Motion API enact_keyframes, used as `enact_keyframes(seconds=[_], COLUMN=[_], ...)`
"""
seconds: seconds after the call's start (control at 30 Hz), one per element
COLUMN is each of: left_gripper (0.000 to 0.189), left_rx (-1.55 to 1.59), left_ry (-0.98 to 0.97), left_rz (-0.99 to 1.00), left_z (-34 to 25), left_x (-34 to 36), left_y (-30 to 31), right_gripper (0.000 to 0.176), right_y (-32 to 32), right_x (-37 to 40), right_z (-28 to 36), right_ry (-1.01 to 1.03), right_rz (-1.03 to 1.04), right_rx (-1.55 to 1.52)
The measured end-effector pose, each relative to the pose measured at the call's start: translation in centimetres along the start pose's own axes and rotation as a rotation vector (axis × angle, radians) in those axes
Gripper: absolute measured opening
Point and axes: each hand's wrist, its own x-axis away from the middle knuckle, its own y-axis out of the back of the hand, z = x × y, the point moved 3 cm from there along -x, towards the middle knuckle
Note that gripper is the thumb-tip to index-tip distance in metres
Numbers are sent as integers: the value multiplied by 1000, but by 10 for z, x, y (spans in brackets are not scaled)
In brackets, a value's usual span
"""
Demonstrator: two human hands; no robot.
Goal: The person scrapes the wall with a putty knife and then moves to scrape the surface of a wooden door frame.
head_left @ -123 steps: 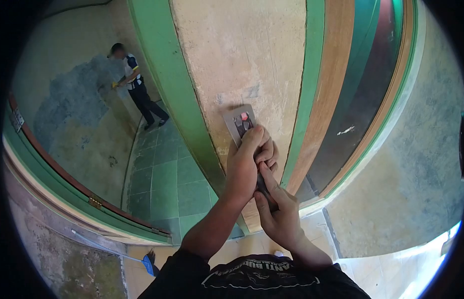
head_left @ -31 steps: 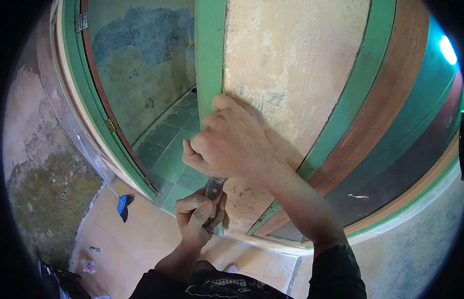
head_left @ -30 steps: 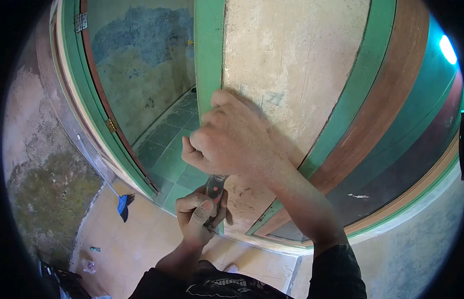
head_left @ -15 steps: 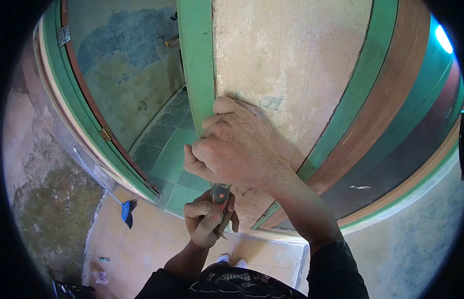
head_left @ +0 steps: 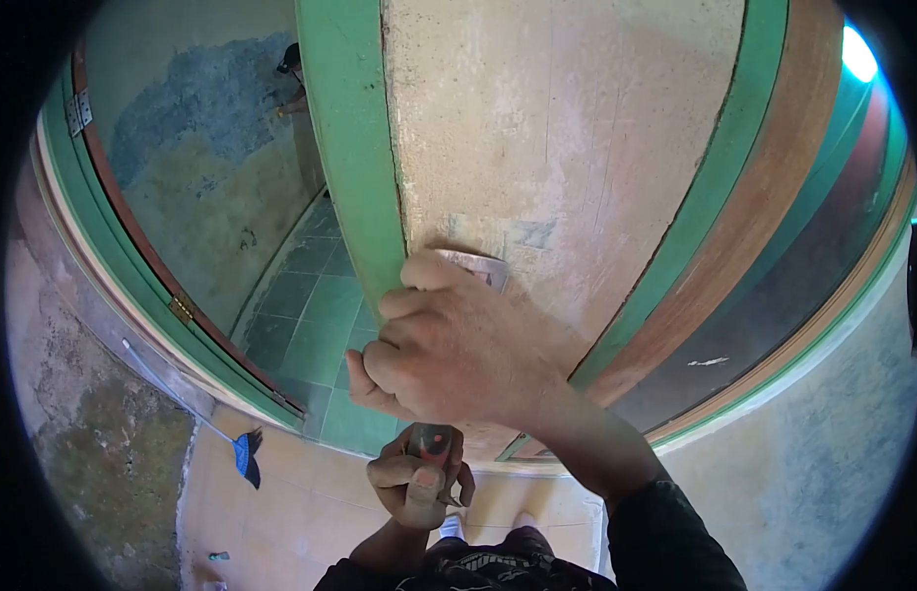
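My right hand [head_left: 449, 345] is closed round a flat scraper blade [head_left: 478, 268], pressed to the pale, worn wall panel [head_left: 537, 118] between green frame strips. Only the blade's upper edge shows past the knuckles; its grip is hidden. Below it, my left hand [head_left: 419, 483] is closed round a dark tool handle with red marks [head_left: 434, 440], held upright. The top of that tool is hidden behind my right hand. Dust covers the skin of both hands.
Left of the panel is a doorway with green floor tiles [head_left: 316, 345] and a green frame with hinges [head_left: 183, 309]. Inside, a person [head_left: 293, 74] is partly visible by the wall. A blue broom [head_left: 246, 455] lies at lower left. A dark window [head_left: 744, 345] stands at right.
Both hands sit lower in view, and more of the blade shows above my right hand. The view has shifted, and more of the person inside the doorway now shows.
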Motion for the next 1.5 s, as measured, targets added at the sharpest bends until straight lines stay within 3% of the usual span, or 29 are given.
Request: enact_keyframes(seconds=[0.1,0.17,0.27,0.33,0.4,0.47,0.5,0.53,0.6,0.63,0.7,0.77,0.8,0.87,1.0,1.13,1.27,1.33,1.4,1.47,1.5], left_gripper=[43,42,42,27,29,28,29,29,34,34,33,32,32,32,35,40,37,38,39,38,38], left_rx=[16,20,29,44,-16,97,82,86,202,94,52,-4,-10,53,102,72,133,119,44,31,50], left_ry=[-49,-37,-43,-97,-116,-3,-129,-123,72,176,124,88,91,96,146,186,157,162,114,136,140], left_rz=[-78,-87,-37,-85,-80,-69,-47,-40,-91,-74,-81,-51,-50,-65,-101,-141,-80,-77,-7,-82,-94], left_z=[10,5,17,26,17,13,16,18,25,21,10,-4,-3,10,7,5,2,-8,-7,5,6], left_x=[0,-5,8,12,3,-5,-3,4,15,13,4,-7,-3,11,0,3,5,-2,-5,13,12], left_y=[-9,-14,-5,2,-4,-5,-10,-5,0,-1,-11,-21,-17,-5,-10,-4,-1,-8,-11,-3,-2], right_gripper=[41,42,50,49,49,48,48,48,48,47,47,45,45,41,44,37,41,46,47,44,45], right_y=[-4,7,2,-11,-12,4,-1,-5,-5,-7,-6,10,5,-8,-5,-5,-7,6,-2,-28,-22], right_x=[2,-3,4,14,12,-2,2,6,10,11,9,-6,-1,11,6,4,5,-8,-2,21,17], right_z=[-2,-5,2,1,-3,-6,-3,0,-1,-1,-1,-6,-2,1,-3,-1,-3,-6,1,5,4], right_ry=[44,125,57,94,126,103,87,64,59,85,110,57,53,35,96,-23,65,-20,-34,9,76], right_rz=[-100,31,137,152,179,83,86,62,38,118,216,17,12,130,160,131,346,27,18,192,146], right_rx=[-54,26,68,43,18,58,51,9,-9,26,34,3,1,22,44,86,71,34,84,4,6])
